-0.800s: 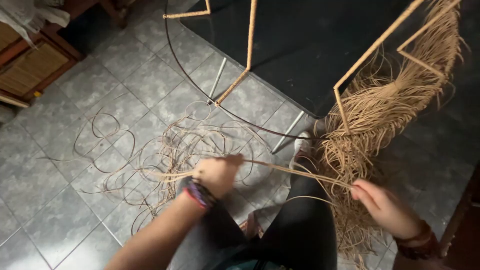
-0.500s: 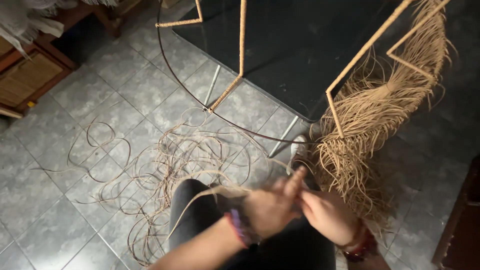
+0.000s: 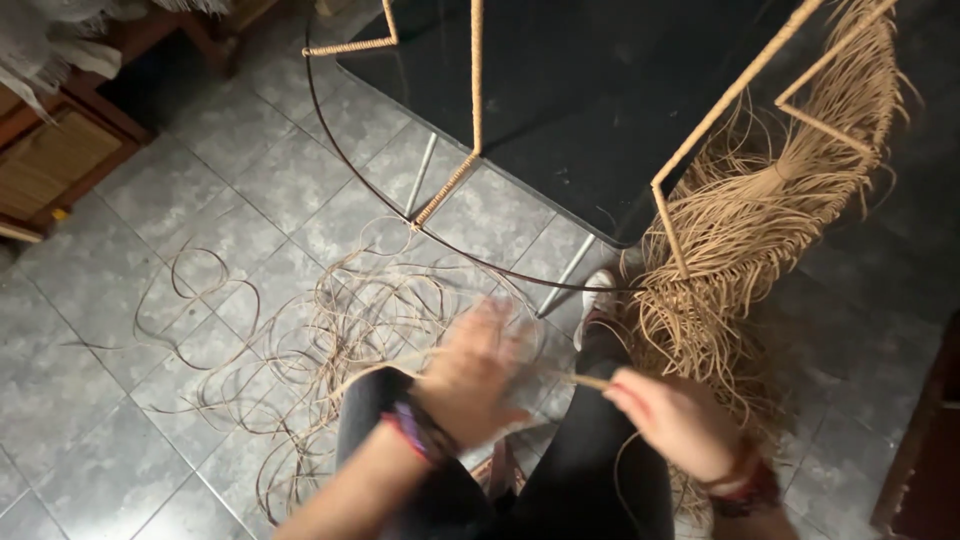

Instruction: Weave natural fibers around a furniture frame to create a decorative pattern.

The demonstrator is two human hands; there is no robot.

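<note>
My left hand (image 3: pixel 470 375) is blurred with motion above my left knee, and a thin tan cane strand (image 3: pixel 585 380) runs from it toward my right hand (image 3: pixel 675 420). My right hand pinches that strand near its end, just above my right knee. Whether the left hand's fingers grip the strand is lost in the blur. A thick bundle of tan cane strips (image 3: pixel 760 215) hangs from a cane-wrapped metal frame (image 3: pixel 700 135) to the right of my hands. Loose loops of cane (image 3: pixel 330 320) lie on the tiled floor left of my legs.
A black table top (image 3: pixel 600 90) on metal legs stands ahead, with a thin dark wire hoop (image 3: pixel 370 185) curving below it. A wooden cabinet with woven panels (image 3: pixel 50 160) stands at the far left. Dark wood furniture (image 3: pixel 925 440) edges the right side.
My hands were wide apart with the strand stretched between them, then came together over my lap. Now they sit slightly apart again, the left hand still moving fast.
</note>
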